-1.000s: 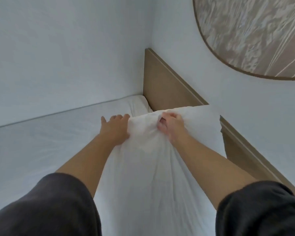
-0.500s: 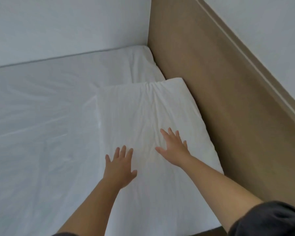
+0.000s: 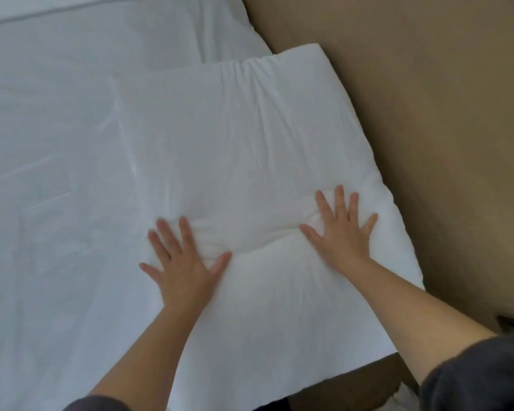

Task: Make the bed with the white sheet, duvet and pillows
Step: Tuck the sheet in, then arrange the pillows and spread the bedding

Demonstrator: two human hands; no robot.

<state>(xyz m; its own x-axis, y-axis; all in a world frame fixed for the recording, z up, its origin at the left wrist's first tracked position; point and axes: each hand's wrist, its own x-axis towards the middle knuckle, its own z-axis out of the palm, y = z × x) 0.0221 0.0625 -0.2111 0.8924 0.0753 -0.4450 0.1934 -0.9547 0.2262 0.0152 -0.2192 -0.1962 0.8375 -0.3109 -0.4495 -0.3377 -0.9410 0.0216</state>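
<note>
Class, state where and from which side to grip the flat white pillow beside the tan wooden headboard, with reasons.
Probably the near short edge of the white rectangular pillow, from the person's side: it lies flat, its right edge against the tan wooden headboard, the near edge free.

Both arms reach forward, the left forearm [image 3: 149, 345] and the right forearm [image 3: 422, 307] bare below dark sleeves [image 3: 481, 378]. The left hand [image 3: 184, 262] lies palm-down, its fingers [image 3: 189, 235] straight and spread, thumb angled toward the right hand [image 3: 343, 232]. The right hand is flat too, ahead of the left fingertips, fingers [image 3: 341, 203] fanned wide. Neither hand curls around anything, and the two are well apart.
</note>
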